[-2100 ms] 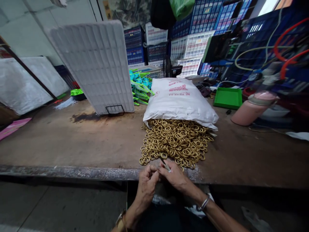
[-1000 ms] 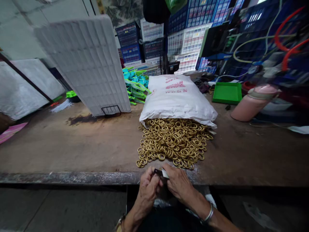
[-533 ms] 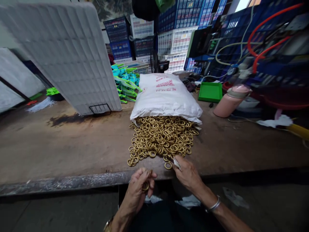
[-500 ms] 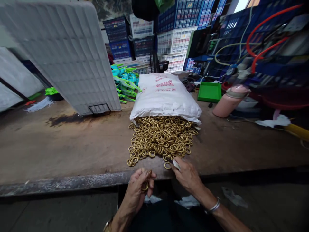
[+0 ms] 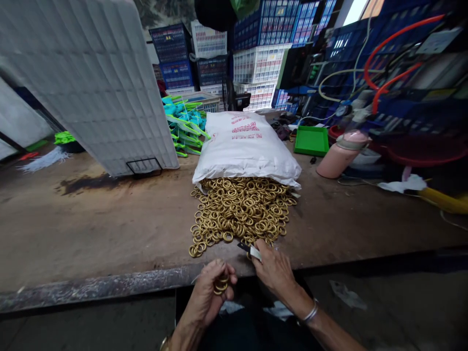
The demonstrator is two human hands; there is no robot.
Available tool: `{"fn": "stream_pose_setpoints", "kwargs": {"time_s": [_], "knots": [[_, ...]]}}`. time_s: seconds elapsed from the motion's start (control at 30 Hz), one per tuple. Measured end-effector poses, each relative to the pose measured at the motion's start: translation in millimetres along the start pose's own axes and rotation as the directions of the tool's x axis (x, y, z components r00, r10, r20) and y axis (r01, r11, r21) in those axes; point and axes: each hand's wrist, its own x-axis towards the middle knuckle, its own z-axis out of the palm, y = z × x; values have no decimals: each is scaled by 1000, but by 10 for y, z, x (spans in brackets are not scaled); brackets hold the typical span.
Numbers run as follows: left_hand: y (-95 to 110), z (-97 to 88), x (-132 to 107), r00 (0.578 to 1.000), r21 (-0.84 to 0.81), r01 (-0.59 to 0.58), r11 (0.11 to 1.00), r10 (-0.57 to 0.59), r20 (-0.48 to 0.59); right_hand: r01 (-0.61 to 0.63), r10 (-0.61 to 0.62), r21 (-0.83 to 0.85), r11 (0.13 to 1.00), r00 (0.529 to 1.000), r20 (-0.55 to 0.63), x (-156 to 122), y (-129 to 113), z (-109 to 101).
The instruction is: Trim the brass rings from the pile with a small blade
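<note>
Several gold-coloured rings (image 5: 221,287) are gripped in the curled fingers of my left hand (image 5: 206,293), just off the front edge of the table. My right hand (image 5: 276,270) is closed on a small knife (image 5: 255,253) with a dark blade and a white handle part. Its blade points left, over the near side of a heap of gold rings (image 5: 243,209). A ring partly shows beneath the knife. The heap spills from under a white sack (image 5: 246,146) with red print, which lies on the wooden table (image 5: 146,224).
A white ribbed panel (image 5: 120,87) stands at the left, with green and blue plastic pieces (image 5: 186,124) behind it. On the right are a green tray (image 5: 311,140), a pink bottle (image 5: 341,156) and a yellow-handled object (image 5: 444,201). Stacked crates (image 5: 261,63) fill the back.
My right hand has shifted slightly left and the knife blade now shows more plainly. My left hand has turned a little, showing more of its rings. The whole view has shifted slightly.
</note>
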Motion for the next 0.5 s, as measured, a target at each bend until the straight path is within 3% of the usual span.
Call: {"fn": "stream_pose_setpoints", "kwargs": {"time_s": [0.13, 0.23, 0.37, 0.43, 0.5], "knots": [[-58, 42, 60, 997, 218, -79, 973, 79, 8, -1, -6, 146, 989, 999, 51, 32, -7, -32], [-80, 42, 95, 972, 502, -207, 840, 236, 7, -75, 21, 381, 921, 989, 144, 86, -97, -82], [-76, 5, 115, 875, 705, -447, 551, 435, 214, -209, 21, 700, 683, 963, 267, 114, -243, -98], [-63, -14, 111, 850, 699, -503, 509, 440, 290, -286, 1, 808, 516, 943, 333, 99, -293, -88], [-42, -19, 96, 849, 678, -513, 526, 429, 309, -395, -19, 846, 357, 903, 430, 78, -328, -87]]}}
